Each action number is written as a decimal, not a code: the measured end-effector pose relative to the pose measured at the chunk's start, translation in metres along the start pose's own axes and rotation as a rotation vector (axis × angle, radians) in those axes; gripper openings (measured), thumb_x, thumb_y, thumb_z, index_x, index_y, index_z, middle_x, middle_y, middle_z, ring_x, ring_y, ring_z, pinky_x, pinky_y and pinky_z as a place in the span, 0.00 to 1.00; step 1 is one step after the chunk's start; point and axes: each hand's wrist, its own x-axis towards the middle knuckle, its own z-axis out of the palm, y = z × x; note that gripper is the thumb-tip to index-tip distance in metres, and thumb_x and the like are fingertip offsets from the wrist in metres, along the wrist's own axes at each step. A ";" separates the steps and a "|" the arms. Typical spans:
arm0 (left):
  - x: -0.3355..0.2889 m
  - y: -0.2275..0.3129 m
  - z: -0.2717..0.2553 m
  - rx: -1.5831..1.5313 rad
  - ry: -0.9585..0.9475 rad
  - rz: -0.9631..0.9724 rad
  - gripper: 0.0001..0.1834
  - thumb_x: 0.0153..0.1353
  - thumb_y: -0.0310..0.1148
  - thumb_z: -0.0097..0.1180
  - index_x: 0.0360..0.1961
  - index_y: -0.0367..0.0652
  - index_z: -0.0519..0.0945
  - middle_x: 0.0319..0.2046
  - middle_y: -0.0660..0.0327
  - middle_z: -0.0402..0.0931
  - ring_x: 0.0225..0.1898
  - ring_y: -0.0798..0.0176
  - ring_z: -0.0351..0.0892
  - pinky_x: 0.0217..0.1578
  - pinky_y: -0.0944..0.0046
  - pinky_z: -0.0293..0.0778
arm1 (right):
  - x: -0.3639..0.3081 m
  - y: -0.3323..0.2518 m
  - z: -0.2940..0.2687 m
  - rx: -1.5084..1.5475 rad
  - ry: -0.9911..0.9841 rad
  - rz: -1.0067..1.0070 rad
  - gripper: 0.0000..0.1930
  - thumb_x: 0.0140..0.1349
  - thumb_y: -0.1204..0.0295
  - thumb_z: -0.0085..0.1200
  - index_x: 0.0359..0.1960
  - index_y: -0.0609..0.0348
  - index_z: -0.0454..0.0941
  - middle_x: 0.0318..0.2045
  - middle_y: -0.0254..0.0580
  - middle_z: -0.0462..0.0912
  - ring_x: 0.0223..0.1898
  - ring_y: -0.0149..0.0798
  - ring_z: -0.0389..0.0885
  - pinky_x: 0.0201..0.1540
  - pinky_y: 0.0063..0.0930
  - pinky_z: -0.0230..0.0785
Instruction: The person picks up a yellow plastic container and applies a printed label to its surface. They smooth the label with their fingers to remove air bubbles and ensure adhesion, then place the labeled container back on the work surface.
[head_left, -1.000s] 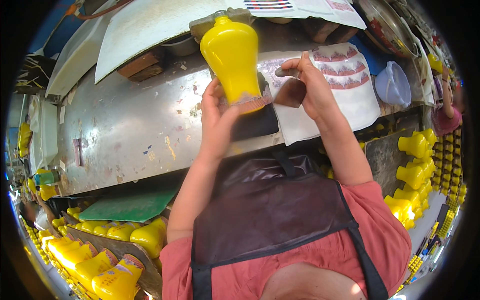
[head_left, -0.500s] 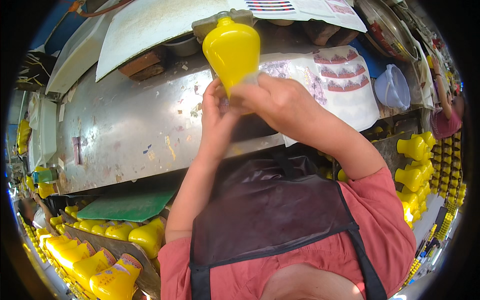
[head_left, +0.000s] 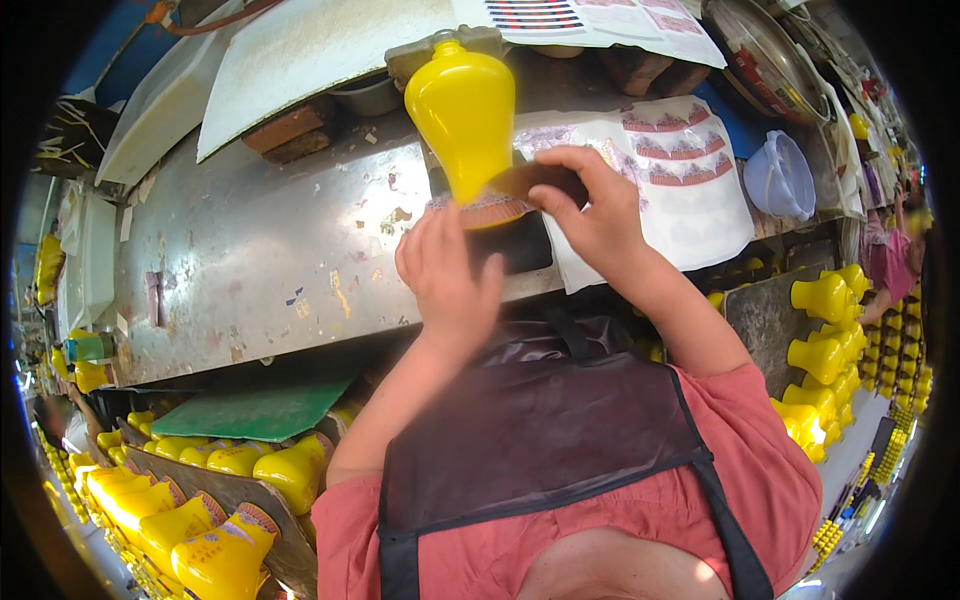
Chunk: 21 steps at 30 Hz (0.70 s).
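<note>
A glossy yellow vase [head_left: 462, 105] lies with its narrow mouth away from me, against a grey block [head_left: 487, 40]. Around its flared near end runs a patterned reddish decal band [head_left: 488, 212]. My right hand [head_left: 605, 215] pinches a dark, flat scraper-like piece [head_left: 548, 184] between thumb and fingers, its edge at the band. To the left, my left hand [head_left: 450, 280] has its fingers stretched out and its thumb apart; the fingertips are by the vase's near end, and whether they touch it I cannot tell. Under that end lies a black pad [head_left: 515, 250].
White decal sheets [head_left: 700, 225] lie to the right on the metal table [head_left: 250, 280], near a pale blue bucket [head_left: 780, 175]. Bricks [head_left: 290, 135] prop a white board. Yellow vases [head_left: 225, 550] stand on racks at lower left and right. Another person [head_left: 888, 255] is at far right.
My hands have moved apart at the vase's near end, uncovering the decal band. The dark flat piece now shows in my right hand. My left hand has dropped lower with its fingers opened out.
</note>
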 end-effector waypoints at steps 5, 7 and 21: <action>-0.002 -0.004 0.002 0.000 -0.005 0.005 0.42 0.56 0.37 0.65 0.70 0.31 0.66 0.65 0.45 0.69 0.68 0.41 0.63 0.70 0.45 0.51 | 0.011 -0.004 0.006 -0.129 -0.012 -0.098 0.17 0.61 0.78 0.65 0.52 0.60 0.79 0.43 0.50 0.85 0.43 0.46 0.87 0.45 0.32 0.79; -0.002 -0.004 0.002 -0.012 -0.017 -0.018 0.42 0.56 0.37 0.65 0.70 0.31 0.66 0.65 0.46 0.69 0.68 0.41 0.63 0.70 0.45 0.51 | 0.022 -0.007 0.006 -0.205 0.044 -0.160 0.17 0.60 0.78 0.65 0.52 0.59 0.79 0.41 0.49 0.85 0.40 0.50 0.86 0.43 0.35 0.78; 0.001 -0.016 0.007 0.081 -0.058 -0.060 0.41 0.59 0.39 0.63 0.71 0.34 0.65 0.71 0.43 0.61 0.73 0.39 0.55 0.72 0.43 0.46 | 0.014 -0.059 0.014 -0.508 -0.272 -0.717 0.20 0.49 0.75 0.61 0.47 0.52 0.85 0.27 0.36 0.75 0.29 0.39 0.80 0.33 0.33 0.76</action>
